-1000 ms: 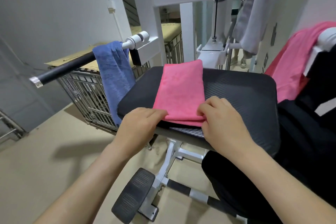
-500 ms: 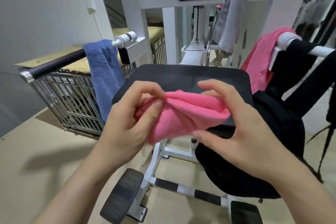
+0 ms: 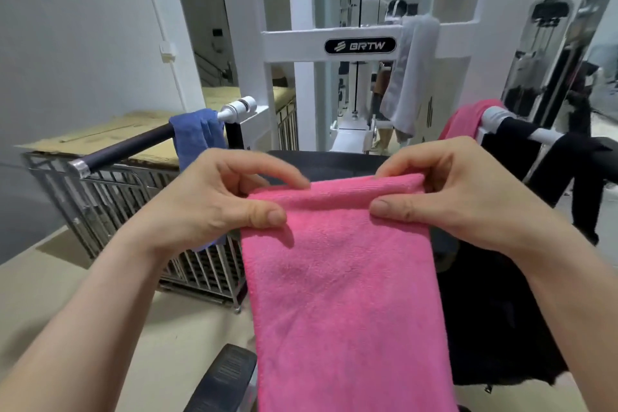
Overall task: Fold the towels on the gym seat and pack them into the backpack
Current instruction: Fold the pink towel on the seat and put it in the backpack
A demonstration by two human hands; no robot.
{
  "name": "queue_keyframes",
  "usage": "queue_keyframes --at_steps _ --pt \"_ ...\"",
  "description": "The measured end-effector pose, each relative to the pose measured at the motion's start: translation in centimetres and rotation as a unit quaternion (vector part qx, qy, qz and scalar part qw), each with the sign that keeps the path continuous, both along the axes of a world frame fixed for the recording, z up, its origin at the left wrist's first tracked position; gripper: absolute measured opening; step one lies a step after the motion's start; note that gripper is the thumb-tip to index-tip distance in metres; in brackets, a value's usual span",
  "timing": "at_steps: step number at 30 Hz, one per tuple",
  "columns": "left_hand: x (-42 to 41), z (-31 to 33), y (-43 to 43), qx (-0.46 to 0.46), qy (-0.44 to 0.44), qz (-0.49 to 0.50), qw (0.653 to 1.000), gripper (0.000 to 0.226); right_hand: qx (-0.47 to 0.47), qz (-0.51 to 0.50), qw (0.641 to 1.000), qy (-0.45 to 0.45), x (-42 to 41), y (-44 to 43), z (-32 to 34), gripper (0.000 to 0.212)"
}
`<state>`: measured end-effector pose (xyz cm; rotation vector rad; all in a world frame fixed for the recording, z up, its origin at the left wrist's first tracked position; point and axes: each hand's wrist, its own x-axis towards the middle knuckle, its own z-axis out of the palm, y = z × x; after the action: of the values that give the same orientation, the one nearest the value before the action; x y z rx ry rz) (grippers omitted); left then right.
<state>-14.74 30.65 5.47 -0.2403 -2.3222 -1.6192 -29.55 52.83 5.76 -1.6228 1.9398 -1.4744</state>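
Observation:
A pink towel (image 3: 341, 291) hangs lengthwise in front of me, held up by its top edge. My left hand (image 3: 214, 204) pinches the top left corner, and my right hand (image 3: 448, 191) pinches the top right corner. Behind the towel, only the far edge of the black gym seat (image 3: 334, 162) shows. The black backpack (image 3: 495, 318) sits low on the right, partly hidden by the towel and my right arm. A blue towel (image 3: 197, 137) hangs on the left handle bar. A second pink towel (image 3: 463, 120) is draped over the right bar, and a grey towel (image 3: 411, 70) hangs on the machine frame.
The white gym machine frame (image 3: 284, 47) stands behind the seat. A metal cage cart (image 3: 110, 191) topped with cardboard sits at left. A black foot pad (image 3: 224, 378) lies below the seat. Black straps (image 3: 551, 164) hang from the right bar. Beige floor spreads at lower left.
Both hands lifted the folded pink towel off the seat, and it now hangs open lengthwise from its top corners. My view rose and shifted.

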Motion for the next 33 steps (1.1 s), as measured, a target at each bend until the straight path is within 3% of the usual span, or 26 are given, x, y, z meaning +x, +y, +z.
queue_keyframes --at_steps 6,11,15,20,22,26,29,32,33 --pt "-10.0 -4.6 -5.9 -0.103 -0.148 0.137 0.974 0.024 0.11 -0.081 0.987 0.09 -10.2 -7.3 -3.9 0.032" --pt "-17.7 -7.7 -10.8 -0.204 -0.144 0.262 0.932 0.039 0.231 -0.105 0.962 0.097 -19.6 -13.2 -7.5 0.046" --pt "-21.4 -8.7 -13.8 -0.145 -0.148 0.292 0.934 0.049 0.27 -0.063 0.96 0.034 -24.1 -16.0 -7.8 0.044" --pt "-23.2 -9.3 -16.7 0.029 -0.214 0.249 0.944 0.018 0.251 -0.047 0.967 -0.008 -27.5 -19.3 -8.1 0.038" --pt "-23.8 -9.4 -17.9 0.044 -0.205 0.262 0.942 0.013 0.232 -0.039 0.971 -0.032 -28.6 -20.4 -8.2 0.031" --pt "-26.2 -9.5 -19.2 -0.015 -0.145 0.346 0.927 0.013 0.193 -0.064 0.979 -0.018 -30.6 -22.8 -8.6 0.019" --pt "-28.2 -9.7 -20.6 -0.089 -0.104 0.437 0.889 0.015 0.136 -0.138 0.981 -0.014 -31.6 -25.0 -9.2 0.025" --pt "-28.9 -9.0 -20.1 -0.275 -0.065 0.483 0.829 0.028 0.131 -0.209 0.953 0.177 -31.1 -26.1 -9.4 0.045" --pt "-28.4 -8.5 -19.1 -0.318 -0.045 0.463 0.826 0.031 0.133 -0.195 0.945 0.226 -30.4 -25.8 -9.3 0.051"
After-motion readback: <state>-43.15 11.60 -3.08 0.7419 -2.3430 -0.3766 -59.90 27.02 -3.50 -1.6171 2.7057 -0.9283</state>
